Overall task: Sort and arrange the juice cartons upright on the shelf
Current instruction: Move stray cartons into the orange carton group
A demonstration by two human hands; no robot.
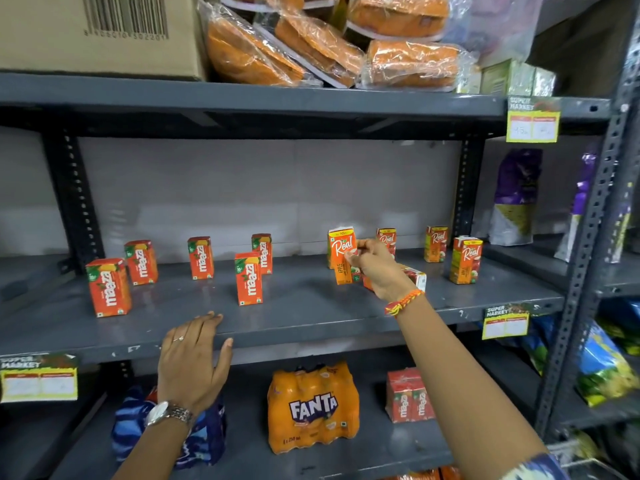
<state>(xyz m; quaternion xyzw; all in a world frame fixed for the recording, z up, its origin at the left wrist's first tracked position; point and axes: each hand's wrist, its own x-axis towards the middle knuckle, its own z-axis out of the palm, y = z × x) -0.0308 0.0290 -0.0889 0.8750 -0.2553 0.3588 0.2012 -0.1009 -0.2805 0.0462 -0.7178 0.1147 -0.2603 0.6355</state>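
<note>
On the grey middle shelf [298, 317] several orange Maaza cartons [248, 278] stand upright on the left half, spread apart. Real apple cartons stand on the right: one at the back [435, 244], one nearer the front [465, 259], one partly hidden behind my hand [386, 237]. My right hand [377, 268] is shut on an upright Real carton [341, 252], fingers pinching its right edge. Under my wrist another Real carton [417, 277] lies on its side. My left hand [194, 355] rests flat on the shelf's front edge, holding nothing.
The lower shelf holds a Fanta multipack [311, 407], a Maaza pack [410, 396] and a blue bag [131, 424]. Above sit a cardboard box [100, 32] and wrapped cakes [311, 39]. Purple bags [516, 199] stand on the right rack. Price tags [505, 325] hang from the shelf edges.
</note>
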